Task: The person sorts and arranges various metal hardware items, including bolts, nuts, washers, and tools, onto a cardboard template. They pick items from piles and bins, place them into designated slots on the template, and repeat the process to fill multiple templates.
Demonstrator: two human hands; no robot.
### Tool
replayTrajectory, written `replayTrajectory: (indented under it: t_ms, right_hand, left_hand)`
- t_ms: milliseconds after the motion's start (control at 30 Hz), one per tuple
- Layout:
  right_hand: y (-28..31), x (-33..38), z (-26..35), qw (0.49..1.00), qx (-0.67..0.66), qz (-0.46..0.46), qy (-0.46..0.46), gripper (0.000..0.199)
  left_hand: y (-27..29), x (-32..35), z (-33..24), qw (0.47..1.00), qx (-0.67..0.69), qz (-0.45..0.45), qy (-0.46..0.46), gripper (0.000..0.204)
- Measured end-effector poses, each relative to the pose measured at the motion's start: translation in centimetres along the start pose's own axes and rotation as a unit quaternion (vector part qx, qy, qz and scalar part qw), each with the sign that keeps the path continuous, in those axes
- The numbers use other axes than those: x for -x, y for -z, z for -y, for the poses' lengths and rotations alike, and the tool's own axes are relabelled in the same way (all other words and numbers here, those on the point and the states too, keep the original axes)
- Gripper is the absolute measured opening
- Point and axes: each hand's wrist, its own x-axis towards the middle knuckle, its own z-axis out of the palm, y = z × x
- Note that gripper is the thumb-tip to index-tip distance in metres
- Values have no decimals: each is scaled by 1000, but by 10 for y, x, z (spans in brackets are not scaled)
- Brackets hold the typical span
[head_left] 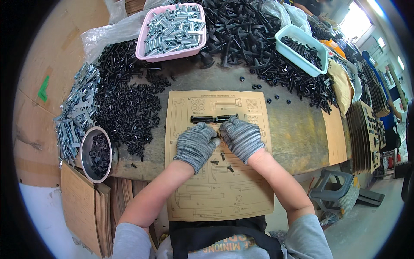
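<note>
A cardboard sheet (207, 207) printed with hardware outlines lies in front of me, partly over the table's near edge. My left hand (197, 146) and my right hand (243, 138), both in grey striped gloves, meet above its upper middle. Their fingers are closed and bent together at the tips; anything pinched between them is too small or hidden to name. Just beyond the fingertips, two long black bolts (202, 119) lie end to end across the sheet. Below the hands rest a few short black screws (230, 168), loose and apart from each other.
Left are heaped black screws (129, 101), silver wrenches (77, 116) and a metal bowl (82, 152) of black parts. Behind stand a pink tub (172, 55) of silver tubes and a pale blue tub (297, 67) of bolts. Cardboard stacks (79, 207) and a grey stool (330, 183) flank the table.
</note>
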Motion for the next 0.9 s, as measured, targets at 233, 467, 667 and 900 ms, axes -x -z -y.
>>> replayTrajectory:
  t_ms: [233, 467, 667, 900]
  right_hand:
    - [4, 8, -27, 994, -101, -9, -39, 9]
    - [-9, 4, -26, 994, -98, -44, -22, 10]
    - [-11, 6, -24, 995, -82, -62, 3, 10]
    - [-16, 10, -18, 992, -67, -107, 1, 9]
  left_hand:
    - [0, -9, -13, 998, 44, 35, 16, 43]
    - [-3, -26, -7, 995, 62, 67, 27, 35]
    - [0, -27, -4, 996, 56, 69, 14, 34]
    - [-7, -20, -2, 997, 62, 42, -3, 32]
